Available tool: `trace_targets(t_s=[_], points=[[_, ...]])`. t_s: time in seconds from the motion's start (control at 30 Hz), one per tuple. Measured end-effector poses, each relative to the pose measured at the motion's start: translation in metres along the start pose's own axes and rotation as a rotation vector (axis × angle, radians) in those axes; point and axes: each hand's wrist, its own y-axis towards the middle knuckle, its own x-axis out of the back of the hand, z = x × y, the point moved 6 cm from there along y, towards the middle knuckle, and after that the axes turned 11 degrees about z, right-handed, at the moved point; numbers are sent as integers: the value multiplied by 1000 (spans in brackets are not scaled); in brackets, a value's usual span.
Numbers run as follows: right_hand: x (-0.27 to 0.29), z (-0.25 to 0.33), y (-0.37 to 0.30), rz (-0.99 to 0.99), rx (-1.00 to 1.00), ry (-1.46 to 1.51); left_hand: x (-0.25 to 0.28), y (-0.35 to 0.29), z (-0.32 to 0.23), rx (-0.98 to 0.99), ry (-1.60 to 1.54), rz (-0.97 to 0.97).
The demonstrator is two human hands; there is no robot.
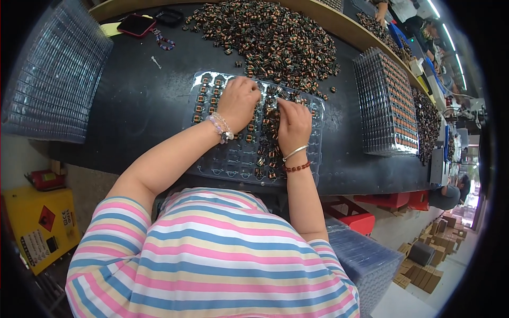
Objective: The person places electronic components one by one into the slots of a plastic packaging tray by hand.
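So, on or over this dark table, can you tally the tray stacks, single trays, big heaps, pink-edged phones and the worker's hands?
Left tray stack and right tray stack: 2
Single tray: 1
Heap of small parts: 1
Pink-edged phone: 1
Left hand and right hand: 2
Total: 7

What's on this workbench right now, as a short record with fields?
Left hand: fingers curled over the tray; grip unclear
Right hand: thumb and finger together over the tray; held item unclear
Tray: clear plastic, partly filled with small copper-and-black coils
Beyond tray: big loose heap of coils
Bench left: stack of clear trays
Bench right: stack of coil-filled trays
Far left: phone
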Motion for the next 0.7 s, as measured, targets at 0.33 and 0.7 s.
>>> trace_targets(t_s=[0.33, 0.7], points=[[2, -34, -10, -272, -355, 800, -2, 9, -3, 56, 13, 53], [0, -40, -13, -205, -411, 861, -3, 6, 9, -7, -65, 82]])
